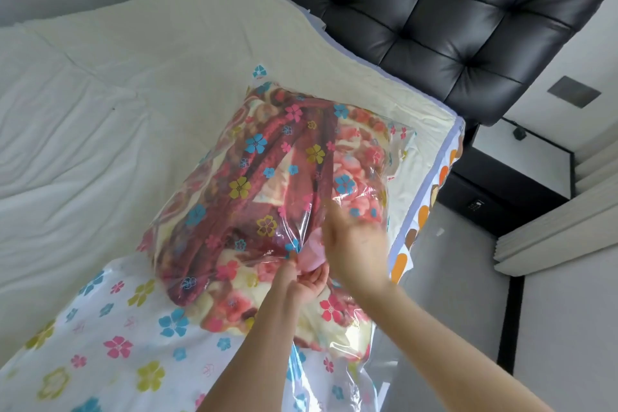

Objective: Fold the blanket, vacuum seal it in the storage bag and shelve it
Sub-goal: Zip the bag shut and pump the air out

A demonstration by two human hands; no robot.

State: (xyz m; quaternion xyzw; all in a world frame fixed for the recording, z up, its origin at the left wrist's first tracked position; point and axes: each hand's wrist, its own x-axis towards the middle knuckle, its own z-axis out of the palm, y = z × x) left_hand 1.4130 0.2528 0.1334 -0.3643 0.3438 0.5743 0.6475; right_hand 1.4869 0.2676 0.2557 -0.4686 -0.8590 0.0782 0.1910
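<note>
The blanket (267, 184), a dark red and cream fleece with pink blossoms, is already folded into a thick bundle and sits inside the storage bag (127, 338), a clear plastic one printed with blue, pink and yellow flowers. So the folding looks done and the bagging too. The bag is still puffed full around the bundle, not sucked flat, so I judge the air has not been drawn out yet; sealing and shelving remain. No vacuum or pump shows in view, and whether the bag's mouth is closed I cannot tell.

A pink piece (312, 254) on top of the bag, near its middle, is likely the air valve or its cap, though it is too blurred to be sure. The left hand (306, 278) is right at it, fingers curled and pinching at the pink piece and the film beside it. The right hand (354, 241) lies just beside and partly over the same spot, blurred by motion; its fingers look spread and fairly straight, pressing or hovering on the plastic over the blanket, holding nothing that I can make out.

The bag lies on the bed (100, 94), toward its right edge close to the black tufted headboard (451, 17), its empty end trailing toward the near edge
</note>
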